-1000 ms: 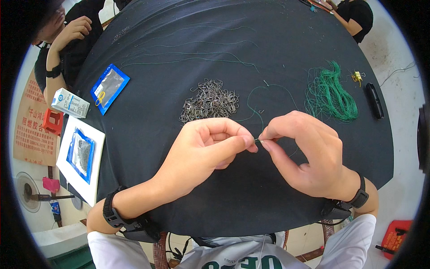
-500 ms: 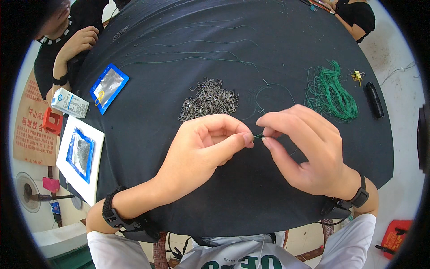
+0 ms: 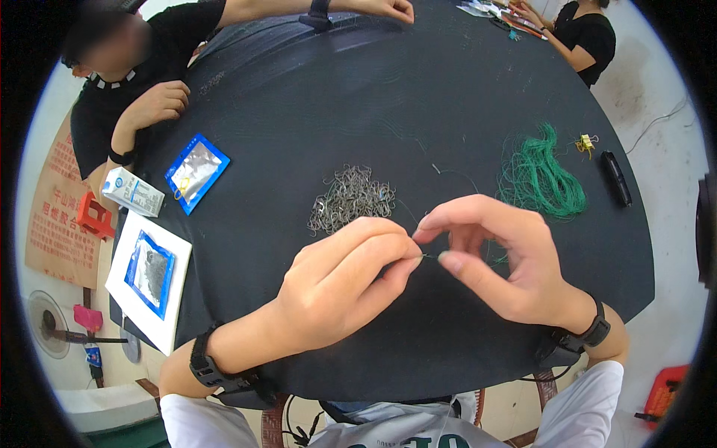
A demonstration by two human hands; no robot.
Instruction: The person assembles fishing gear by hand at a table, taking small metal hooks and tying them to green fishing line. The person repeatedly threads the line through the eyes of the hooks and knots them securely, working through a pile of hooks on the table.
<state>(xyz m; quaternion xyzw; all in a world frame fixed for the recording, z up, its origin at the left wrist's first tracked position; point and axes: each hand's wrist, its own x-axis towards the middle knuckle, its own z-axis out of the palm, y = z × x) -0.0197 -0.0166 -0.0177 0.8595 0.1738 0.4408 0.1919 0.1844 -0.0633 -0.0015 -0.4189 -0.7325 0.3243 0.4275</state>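
In front of me, my left hand [image 3: 351, 287] pinches a short bit of green fishing line [image 3: 427, 256] between thumb and fingertips. Whether a hook is also in that pinch is hidden by the fingers. Just to its right, my right hand [image 3: 500, 257] has thumb and index finger apart around the line's end, its other fingers curled. A heap of metal fish hooks [image 3: 352, 198] lies just beyond my left hand. Past my right hand rests a bundle of green line [image 3: 544, 183]. One thin strand stretches over the cloth between heap and bundle.
A blue-edged packet [image 3: 197, 173], a drink carton [image 3: 133, 192] and a white board [image 3: 174, 299] bearing another blue packet [image 3: 151, 272] are at left. At right lie a yellow binder clip [image 3: 586, 143] and a black pen-like object [image 3: 617, 179]. Two other people sit across the black-covered table.
My right thumb and index finger have spread wider, and my left fingers have closed tighter on the line. The person at far left has stretched an arm over the table.
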